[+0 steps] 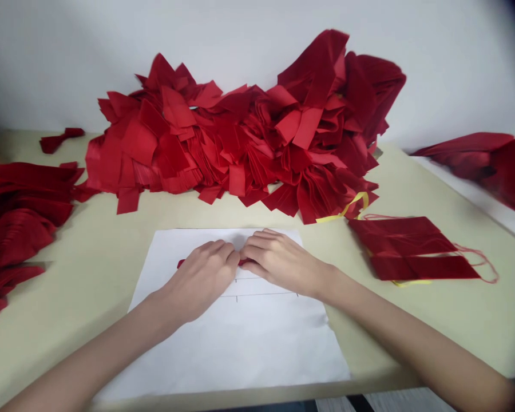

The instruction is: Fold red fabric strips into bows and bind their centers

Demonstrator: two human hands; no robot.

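Observation:
My left hand (pixel 210 273) and my right hand (pixel 278 257) meet above a white paper sheet (pixel 240 349) marked with ruled lines and short ticks. Both have their fingers curled in around a small piece of red fabric (pixel 242 262). Most of that piece is hidden under the fingers; a bit shows between the hands, and a red tip pokes out left of my left hand. The knuckles face me, so the exact grip of each fingertip is out of sight.
Behind the paper lies a large heap of red fabric pieces (pixel 223 143). More red fabric (pixel 21 212) is piled at the left, with a small red bow-like piece (pixel 62 139) beyond. At the right are a red stack with strings (pixel 412 246) and red cloth (pixel 489 166).

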